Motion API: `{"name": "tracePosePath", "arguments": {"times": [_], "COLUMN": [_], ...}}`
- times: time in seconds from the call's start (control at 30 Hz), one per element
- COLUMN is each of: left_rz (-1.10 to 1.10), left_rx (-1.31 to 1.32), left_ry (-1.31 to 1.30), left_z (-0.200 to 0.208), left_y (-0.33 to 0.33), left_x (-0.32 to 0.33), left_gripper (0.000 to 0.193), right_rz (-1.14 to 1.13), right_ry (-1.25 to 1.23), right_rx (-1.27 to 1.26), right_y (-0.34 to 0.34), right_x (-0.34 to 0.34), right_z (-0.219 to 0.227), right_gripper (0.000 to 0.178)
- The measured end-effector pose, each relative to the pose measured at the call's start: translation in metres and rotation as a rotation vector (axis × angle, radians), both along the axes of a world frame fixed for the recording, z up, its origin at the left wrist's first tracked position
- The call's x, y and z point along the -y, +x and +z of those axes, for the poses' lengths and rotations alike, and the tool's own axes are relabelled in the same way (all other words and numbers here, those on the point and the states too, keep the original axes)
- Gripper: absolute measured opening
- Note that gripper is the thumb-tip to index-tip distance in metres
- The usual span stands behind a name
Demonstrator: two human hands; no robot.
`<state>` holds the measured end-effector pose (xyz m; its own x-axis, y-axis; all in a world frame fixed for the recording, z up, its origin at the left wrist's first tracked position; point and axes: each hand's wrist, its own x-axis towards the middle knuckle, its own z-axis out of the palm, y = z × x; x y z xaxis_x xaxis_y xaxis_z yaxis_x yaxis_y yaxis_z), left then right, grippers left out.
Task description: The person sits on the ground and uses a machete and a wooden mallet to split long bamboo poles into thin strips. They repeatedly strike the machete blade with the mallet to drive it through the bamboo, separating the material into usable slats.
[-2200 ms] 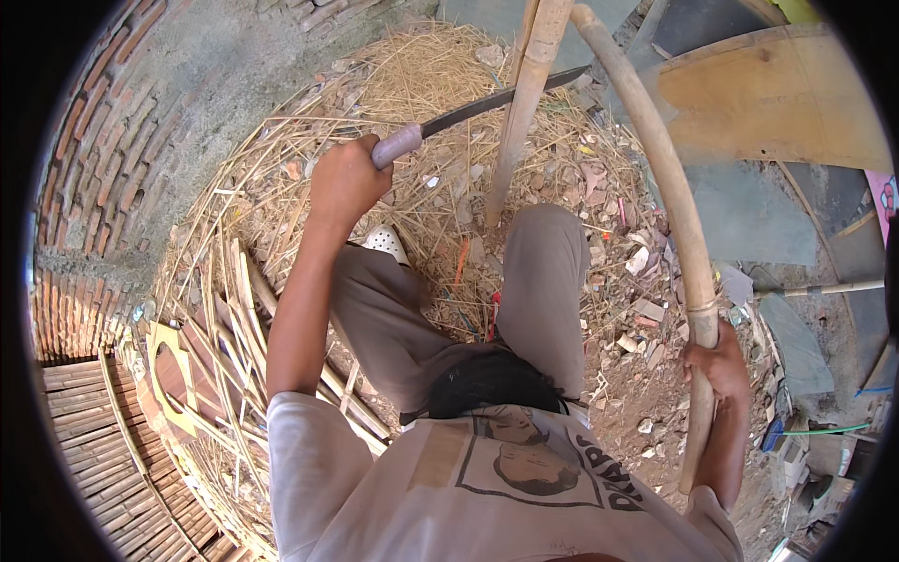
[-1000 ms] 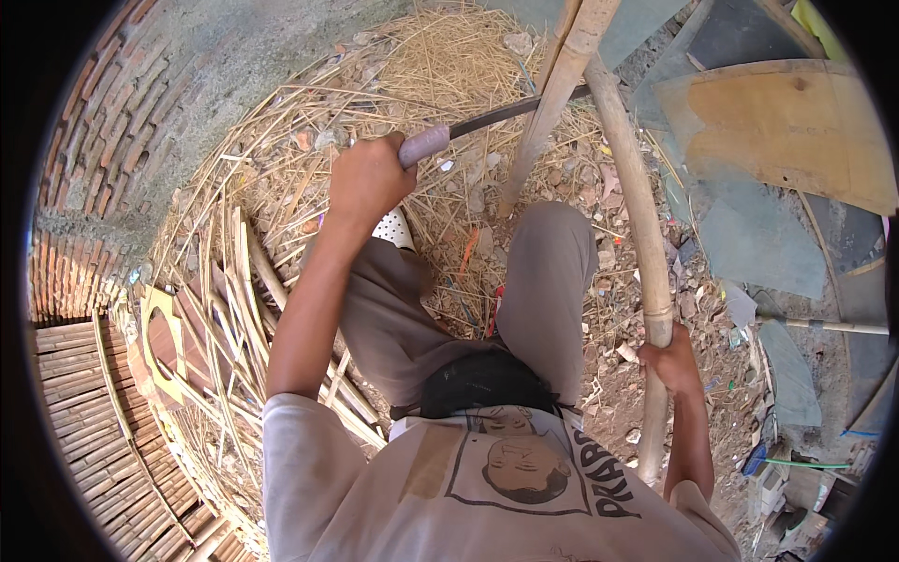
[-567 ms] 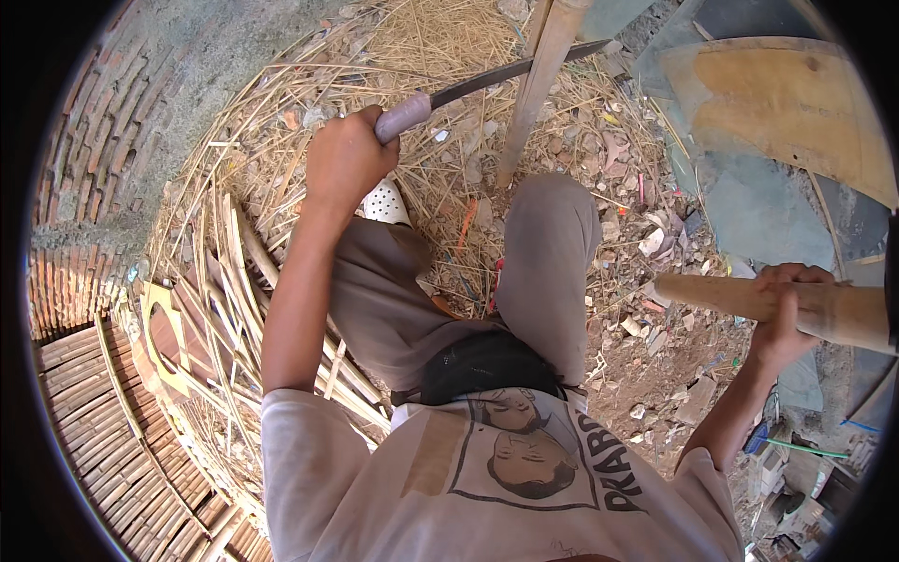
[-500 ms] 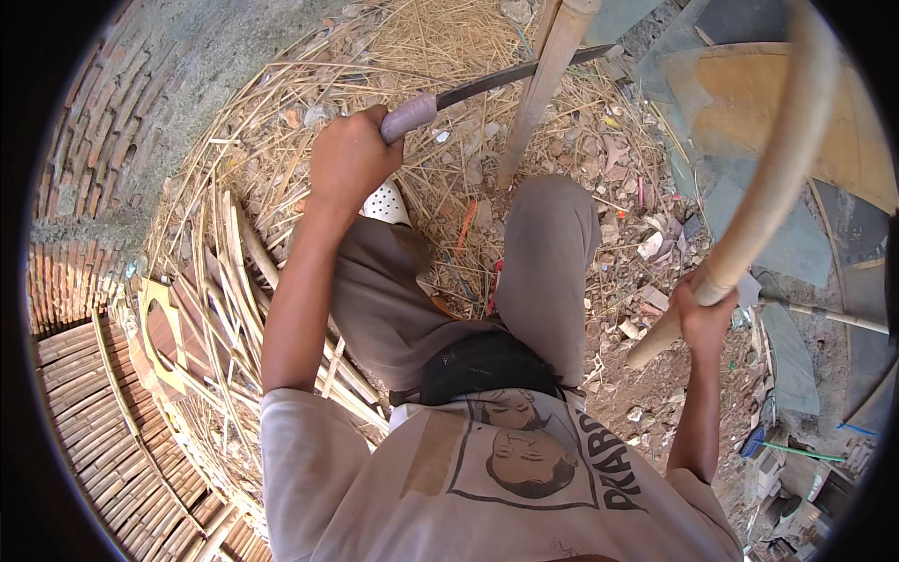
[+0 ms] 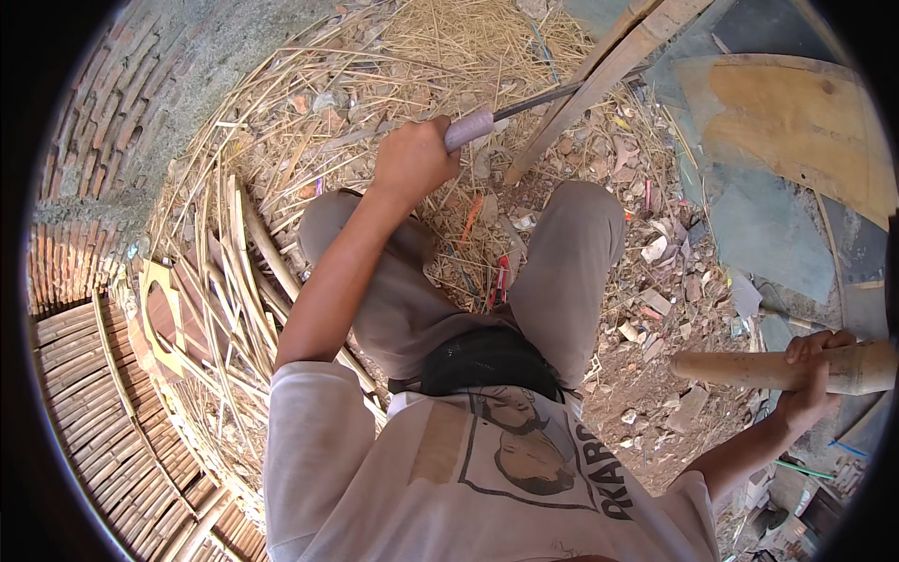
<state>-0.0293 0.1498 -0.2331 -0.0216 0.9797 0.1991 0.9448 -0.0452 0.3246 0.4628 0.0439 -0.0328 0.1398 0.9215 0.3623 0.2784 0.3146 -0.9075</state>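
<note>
My left hand (image 5: 417,167) is wrapped round the pale purple handle of a machete (image 5: 468,130). Its dark, narrow blade points up and to the right and meets a split bamboo pole (image 5: 599,89), which hides part of it. That pole leans to the right, its lower end by the ground ahead of my knees, and a long gap runs between its halves. Off to the right, my right hand (image 5: 811,379) grips a thick bamboo stick (image 5: 740,369) near a joint. The stick lies almost level, its rounded end toward me and its other end out past the picture's rim.
Straw (image 5: 459,37) and rubble (image 5: 655,300) cover the ground around my legs. Split bamboo strips (image 5: 239,272) are piled at my left, beside a bamboo slat panel (image 5: 103,403) and a brick wall (image 5: 103,122). Flat grey sheets (image 5: 763,229) and a tan board (image 5: 787,122) lie at right.
My right hand has moved outward to the right, and its stick has swung from a steep slant to nearly level. My left hand and the machete have shifted right; the split pole leans further right.
</note>
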Motion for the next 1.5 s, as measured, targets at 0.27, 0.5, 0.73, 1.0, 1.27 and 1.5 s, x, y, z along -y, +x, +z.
{"name": "tracePosePath", "arguments": {"times": [0.27, 0.5, 0.73, 1.0, 1.27, 1.5], "left_rz": [0.015, 0.086, 0.086, 0.074, 0.106, 0.143], "left_rx": [-0.04, -0.071, -0.037, -0.099, -0.043, -0.029], "left_ry": [-0.059, -0.022, -0.032, -0.099, -0.149, -0.149], "left_z": [0.004, -0.003, -0.007, 0.003, -0.021, -0.023], "left_y": [-0.013, -0.022, -0.024, -0.02, -0.025, -0.027], "left_x": [0.01, 0.019, 0.022, 0.0, 0.015, 0.017], "left_gripper": [0.018, 0.017, 0.017, 0.017, 0.02, 0.021], "right_rz": [0.088, -0.124, -0.058, 0.056, -0.121, -0.156], "right_ry": [-1.003, -0.611, 0.107, -1.05, -0.157, -0.381], "right_rx": [0.377, 0.139, 0.069, 0.197, 0.169, 0.318], "right_y": [-0.043, -0.032, -0.039, -0.046, -0.033, -0.063], "right_x": [0.017, 0.018, -0.025, 0.021, 0.003, -0.019], "right_z": [-0.207, -0.03, -0.04, -0.217, 0.011, -0.166], "right_gripper": [0.032, 0.037, 0.024, 0.032, 0.025, 0.024]}}
